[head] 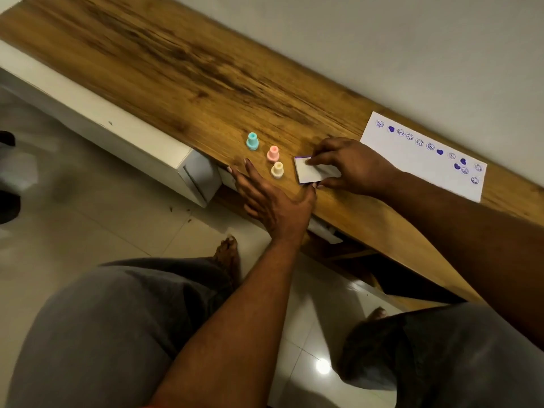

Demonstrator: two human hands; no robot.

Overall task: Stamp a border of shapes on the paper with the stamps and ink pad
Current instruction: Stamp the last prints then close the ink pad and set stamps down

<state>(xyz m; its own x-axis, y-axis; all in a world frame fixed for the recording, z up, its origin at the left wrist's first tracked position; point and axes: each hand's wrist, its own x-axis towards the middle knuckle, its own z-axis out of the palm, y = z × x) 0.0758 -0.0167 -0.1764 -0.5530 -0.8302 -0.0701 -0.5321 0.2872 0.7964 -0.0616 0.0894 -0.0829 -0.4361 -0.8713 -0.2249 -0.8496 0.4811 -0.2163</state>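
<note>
Three small stamps stand upright on the wooden table: a teal stamp, a pink stamp and a cream stamp. Just right of them lies the flat grey ink pad, with a purple edge showing at its far corner. My right hand grips the pad from the right, fingers on top and thumb at its near edge. My left hand rests flat and open at the table's front edge, its thumb touching the pad's near corner. The white paper lies further right, with purple faces and hearts stamped along its far and right edges.
The table runs along a white wall. A white cabinet stands under its left part. My knees in grey trousers and bare feet are over the tiled floor below.
</note>
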